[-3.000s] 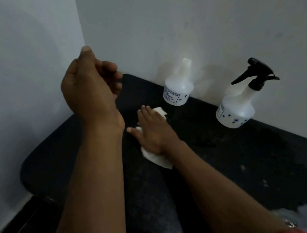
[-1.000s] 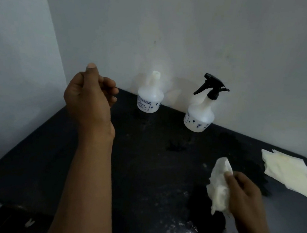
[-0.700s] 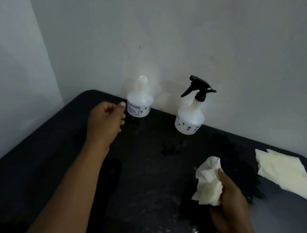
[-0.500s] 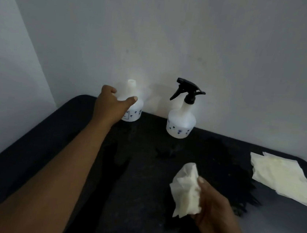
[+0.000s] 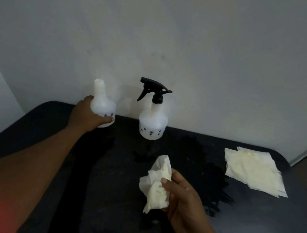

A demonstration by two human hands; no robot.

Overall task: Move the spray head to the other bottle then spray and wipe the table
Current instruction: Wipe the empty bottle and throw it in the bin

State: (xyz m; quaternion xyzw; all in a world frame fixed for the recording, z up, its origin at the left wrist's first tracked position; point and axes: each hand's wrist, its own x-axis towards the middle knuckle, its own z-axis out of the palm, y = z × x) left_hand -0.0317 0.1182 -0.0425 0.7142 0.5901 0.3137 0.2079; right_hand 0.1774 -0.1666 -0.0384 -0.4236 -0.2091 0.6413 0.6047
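By the wall, left hand (image 5: 86, 115) clasps capless bottle (image 5: 103, 108).

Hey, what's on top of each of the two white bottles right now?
The right bottle carries the black spray head. The left bottle, gripped by the left hand, has a bare open neck. Contents cannot be seen.

Head camera looks forward and down, close over the table (image 5: 52, 124).

Plain room corner: bare white walls (image 5: 195, 44), black table (image 5: 102, 187).
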